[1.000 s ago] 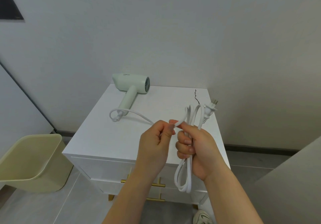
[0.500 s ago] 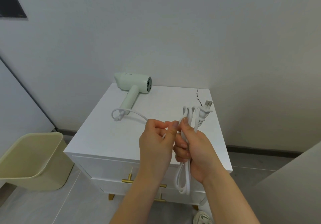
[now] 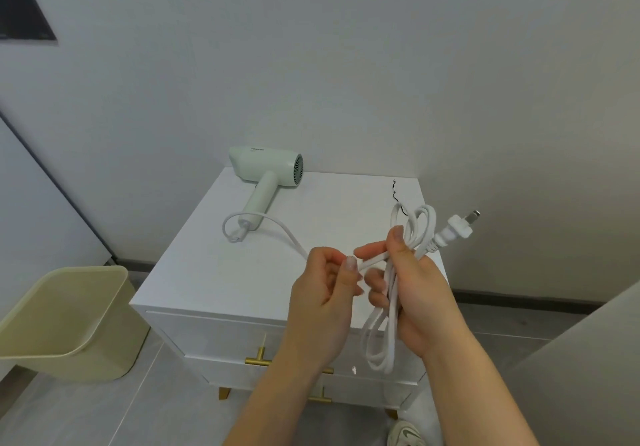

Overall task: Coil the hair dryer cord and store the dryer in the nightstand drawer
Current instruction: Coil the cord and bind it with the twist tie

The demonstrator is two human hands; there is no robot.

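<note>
Right hand (image 3: 415, 293) has its fingers curled round the bundled loops of the white cord (image 3: 380, 338), up over the front right corner of the nightstand (image 3: 214, 272). The left hand (image 3: 325, 293) pinches the free run of that cord between thumb and forefinger, right beside it. The loops dangle down in front of the nightstand's drawers, and the plug (image 3: 457, 229) sticks out past its right edge (prongs pointing away). From the pinch, the cord trails back across the nightstand top to the pale green hair dryer (image 3: 266, 168), lying at the back left with a small curl of cord at its handle end. The top drawer (image 3: 214, 331) is closed. A yellowish bin (image 3: 69, 317) sits on the floor left of the nightstand.
</note>
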